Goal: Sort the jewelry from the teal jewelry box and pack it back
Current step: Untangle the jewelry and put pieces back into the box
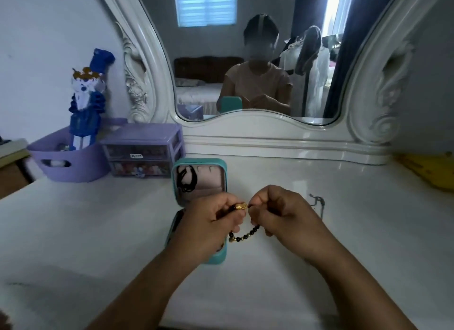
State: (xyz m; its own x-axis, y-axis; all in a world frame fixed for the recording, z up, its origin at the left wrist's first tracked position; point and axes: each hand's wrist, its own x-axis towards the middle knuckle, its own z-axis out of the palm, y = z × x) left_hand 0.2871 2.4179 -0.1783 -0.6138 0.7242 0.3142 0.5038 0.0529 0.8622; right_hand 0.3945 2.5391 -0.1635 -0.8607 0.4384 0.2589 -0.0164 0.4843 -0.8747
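Both hands were raised just above the white table, in front of the open teal jewelry box. The left hand and right hand each held a closed grip on one beaded bracelet, black beads with gold spacers; a gold charm was stretched between the fingertips while the rest hung in a loop below. A black cord lay in the lid half of the box. A thin silver chain lay on the table just right of the hands. Judgement: the bracelet was being inspected before sorting. Best to keep tension light on the string, lower the loop first, and coil it into a free compartment, clear of the cord.
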